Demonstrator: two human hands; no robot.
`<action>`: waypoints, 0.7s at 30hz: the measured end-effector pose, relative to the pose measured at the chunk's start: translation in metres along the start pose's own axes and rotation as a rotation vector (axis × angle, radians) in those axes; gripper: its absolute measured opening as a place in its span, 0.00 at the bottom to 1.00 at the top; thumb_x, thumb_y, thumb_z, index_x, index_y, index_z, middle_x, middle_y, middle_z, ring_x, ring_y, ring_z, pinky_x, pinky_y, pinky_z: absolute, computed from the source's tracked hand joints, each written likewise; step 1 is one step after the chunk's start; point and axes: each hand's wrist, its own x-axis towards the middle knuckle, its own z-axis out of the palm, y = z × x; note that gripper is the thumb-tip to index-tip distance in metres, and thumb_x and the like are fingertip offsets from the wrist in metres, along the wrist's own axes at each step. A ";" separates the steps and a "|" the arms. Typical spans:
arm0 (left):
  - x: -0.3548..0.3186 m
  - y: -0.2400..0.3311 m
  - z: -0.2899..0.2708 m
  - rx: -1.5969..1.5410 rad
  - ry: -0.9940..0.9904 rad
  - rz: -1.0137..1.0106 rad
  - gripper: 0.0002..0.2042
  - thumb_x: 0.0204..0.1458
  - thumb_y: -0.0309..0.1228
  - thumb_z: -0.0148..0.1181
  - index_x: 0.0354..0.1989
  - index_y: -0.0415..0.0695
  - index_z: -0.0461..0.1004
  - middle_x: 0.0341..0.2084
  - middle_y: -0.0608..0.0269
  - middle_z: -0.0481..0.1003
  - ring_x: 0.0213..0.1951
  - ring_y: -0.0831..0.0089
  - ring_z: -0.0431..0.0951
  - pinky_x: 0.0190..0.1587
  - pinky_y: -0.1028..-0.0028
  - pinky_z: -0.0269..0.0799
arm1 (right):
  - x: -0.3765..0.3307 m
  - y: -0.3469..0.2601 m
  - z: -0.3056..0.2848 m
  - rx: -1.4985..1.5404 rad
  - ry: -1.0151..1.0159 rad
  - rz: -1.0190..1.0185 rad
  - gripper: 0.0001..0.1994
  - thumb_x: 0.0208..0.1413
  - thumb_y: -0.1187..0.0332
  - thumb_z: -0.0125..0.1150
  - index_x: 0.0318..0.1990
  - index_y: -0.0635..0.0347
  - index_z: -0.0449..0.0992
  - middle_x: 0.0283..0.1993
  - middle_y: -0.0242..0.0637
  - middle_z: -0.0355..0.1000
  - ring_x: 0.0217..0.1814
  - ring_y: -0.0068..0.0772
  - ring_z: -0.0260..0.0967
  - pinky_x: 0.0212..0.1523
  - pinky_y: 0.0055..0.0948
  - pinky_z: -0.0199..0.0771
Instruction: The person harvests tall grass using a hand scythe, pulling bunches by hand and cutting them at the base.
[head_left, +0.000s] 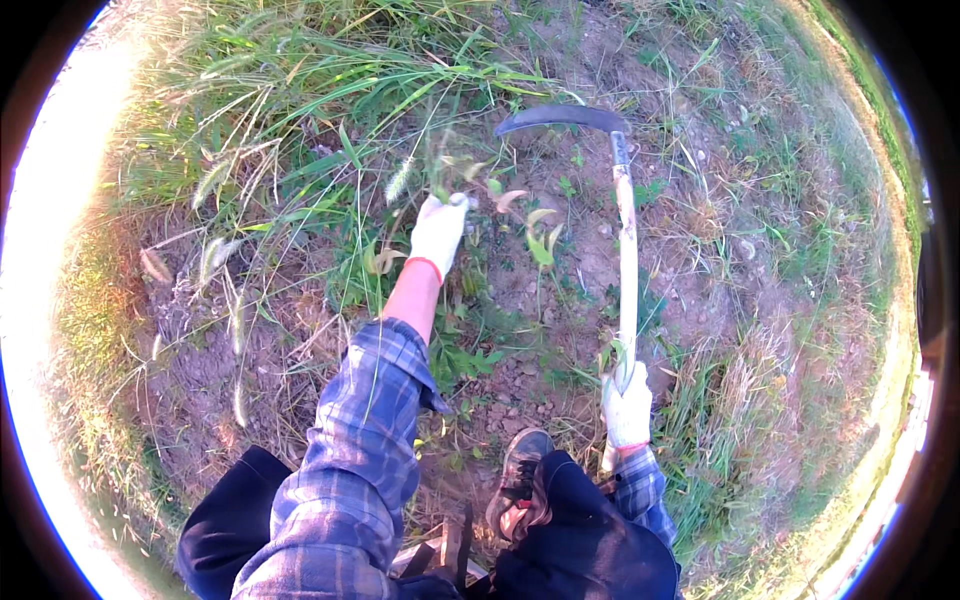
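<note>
The gloved right hand [627,405] is wrapped around the lower part of a wooden-handled sickle [627,250], whose curved blade [562,116] points left over weedy soil [672,85]. The gloved left hand [439,232] is curled closed, apparently around blurred weed stems [441,186], near foxtail grass [399,181].

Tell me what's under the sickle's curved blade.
Brown soil and low green weeds show around the blade of the sickle. Whatever lies directly beneath the metal is covered, and I can't tell whether it touches the soil.
</note>
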 end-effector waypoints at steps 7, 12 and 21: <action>0.043 -0.001 -0.107 -0.377 -0.280 0.121 0.09 0.54 0.33 0.50 0.25 0.43 0.68 0.20 0.63 0.69 0.25 0.67 0.72 0.36 0.66 0.72 | 0.074 -0.083 0.035 -0.025 -0.044 -0.317 0.15 0.56 0.64 0.59 0.43 0.61 0.62 0.30 0.58 0.74 0.35 0.63 0.74 0.32 0.51 0.72; 0.043 0.018 -0.132 -0.252 -0.320 0.051 0.08 0.57 0.35 0.53 0.33 0.43 0.73 0.24 0.67 0.73 0.27 0.72 0.75 0.32 0.70 0.71 | 0.120 -0.129 0.069 -0.214 -0.002 -0.459 0.12 0.59 0.63 0.53 0.43 0.61 0.62 0.31 0.57 0.74 0.35 0.64 0.73 0.35 0.57 0.71; -0.091 0.101 -0.232 -0.601 -0.442 0.135 0.10 0.61 0.30 0.51 0.46 0.39 0.67 0.16 0.78 0.53 0.18 0.83 0.54 0.25 0.76 0.55 | 0.006 0.026 0.009 -0.105 -0.069 -0.117 0.15 0.56 0.64 0.59 0.43 0.61 0.62 0.29 0.56 0.73 0.33 0.61 0.74 0.33 0.51 0.72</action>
